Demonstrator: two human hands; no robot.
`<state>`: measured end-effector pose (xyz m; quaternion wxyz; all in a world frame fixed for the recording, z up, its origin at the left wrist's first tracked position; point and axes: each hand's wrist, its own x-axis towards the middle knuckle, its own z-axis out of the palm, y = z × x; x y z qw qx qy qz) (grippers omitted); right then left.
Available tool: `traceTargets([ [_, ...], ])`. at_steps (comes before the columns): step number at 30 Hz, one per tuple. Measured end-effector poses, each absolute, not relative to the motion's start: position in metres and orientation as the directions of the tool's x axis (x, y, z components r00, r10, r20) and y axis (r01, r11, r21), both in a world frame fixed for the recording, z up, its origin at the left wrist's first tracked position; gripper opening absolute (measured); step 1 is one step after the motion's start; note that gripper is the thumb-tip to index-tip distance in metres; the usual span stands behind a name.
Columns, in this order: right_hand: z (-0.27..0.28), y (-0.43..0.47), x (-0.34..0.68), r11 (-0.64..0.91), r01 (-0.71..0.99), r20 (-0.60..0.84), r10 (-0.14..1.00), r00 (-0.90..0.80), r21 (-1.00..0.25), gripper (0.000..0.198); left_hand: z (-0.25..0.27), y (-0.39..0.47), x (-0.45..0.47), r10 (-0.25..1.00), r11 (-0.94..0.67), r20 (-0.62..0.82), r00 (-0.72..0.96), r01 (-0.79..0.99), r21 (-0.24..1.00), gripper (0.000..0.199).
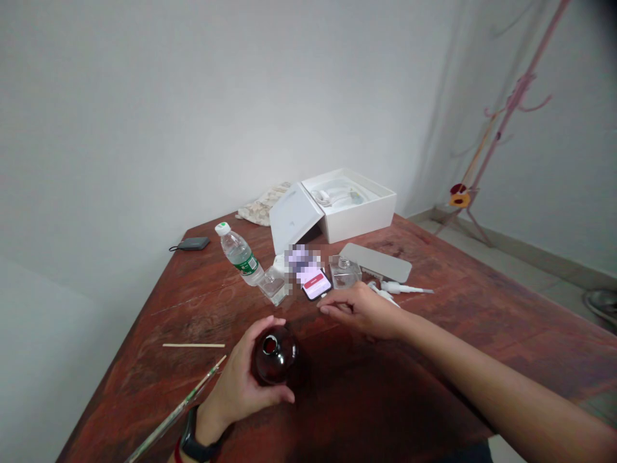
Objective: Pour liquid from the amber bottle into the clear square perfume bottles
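Note:
My left hand is wrapped round the side of a round, dark brown glass bottle with an open neck, standing on the table. My right hand is closed over the table, thumb and forefinger pinched together just below a phone. What the pinch holds, if anything, is too small to make out. Close behind that hand stands a clear square glass bottle, with white pump heads lying to its right. Left of the phone is another clear glass container, next to a water bottle with a green label.
A white box with its lid leaning on it holds coiled cables at the back. A thin wooden stick and a wrapped stick lie at left. A grey flat case, a dark power bank and a cloth are farther off.

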<state>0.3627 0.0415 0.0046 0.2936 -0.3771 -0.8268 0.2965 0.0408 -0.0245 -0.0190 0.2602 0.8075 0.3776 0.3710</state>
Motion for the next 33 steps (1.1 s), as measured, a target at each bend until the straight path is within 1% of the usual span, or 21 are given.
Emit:
traceTargets([
  [3, 0.006, 0.041, 0.362, 0.534, 0.458, 0.251, 0.8, -0.545, -0.71, 0.029, -0.019, -0.022, 0.04, 0.809, -0.579, 0.414, 0.416, 0.445, 0.684, 0.089],
  [6, 0.006, 0.042, 0.361, 0.529, 0.472, 0.242, 0.806, -0.541, -0.705, 0.029, -0.02, -0.019, 0.036, 0.832, -0.555, 0.434, 0.346, 0.496, 0.668, 0.086],
  [8, 0.006, 0.042, 0.361, 0.527, 0.481, 0.234, 0.807, -0.543, -0.701, 0.029, -0.018, -0.014, 0.032, 0.841, -0.535, 0.47, 0.267, 0.545, 0.646, 0.083],
  [10, 0.006, 0.041, 0.361, 0.525, 0.488, 0.225, 0.807, -0.546, -0.697, 0.028, -0.014, -0.009, 0.027, 0.86, -0.476, 0.479, 0.174, 0.611, 0.633, 0.079],
  [12, 0.007, 0.04, 0.36, 0.524, 0.493, 0.22, 0.807, -0.547, -0.695, 0.027, -0.008, -0.003, 0.023, 0.884, -0.401, 0.459, 0.091, 0.653, 0.642, 0.076],
  [14, 0.008, 0.039, 0.36, 0.523, 0.496, 0.219, 0.808, -0.546, -0.694, 0.027, -0.005, 0.003, 0.021, 0.894, -0.356, 0.447, 0.031, 0.656, 0.666, 0.074],
  [18, 0.01, 0.037, 0.36, 0.524, 0.499, 0.218, 0.808, -0.547, -0.691, 0.027, -0.01, 0.013, 0.026, 0.89, -0.34, 0.454, -0.038, 0.607, 0.718, 0.077],
  [21, 0.011, 0.036, 0.359, 0.531, 0.495, 0.22, 0.802, -0.555, -0.688, 0.027, -0.015, 0.016, 0.034, 0.892, -0.343, 0.449, -0.044, 0.582, 0.738, 0.081],
  [26, 0.009, 0.036, 0.357, 0.56, 0.471, 0.235, 0.777, -0.584, -0.681, 0.025, -0.013, 0.017, 0.043, 0.905, -0.355, 0.425, 0.02, 0.585, 0.729, 0.078],
  [29, 0.007, 0.036, 0.356, 0.574, 0.458, 0.247, 0.766, -0.594, -0.679, 0.023, -0.015, 0.02, 0.038, 0.915, -0.349, 0.401, 0.046, 0.589, 0.729, 0.08],
  [31, 0.006, 0.036, 0.356, 0.579, 0.45, 0.255, 0.762, -0.596, -0.679, 0.024, -0.018, 0.022, 0.033, 0.92, -0.352, 0.385, 0.073, 0.585, 0.731, 0.088],
  [33, 0.007, 0.036, 0.357, 0.585, 0.442, 0.262, 0.757, -0.598, -0.68, 0.026, -0.018, 0.023, 0.027, 0.924, -0.367, 0.364, 0.122, 0.553, 0.748, 0.108],
])
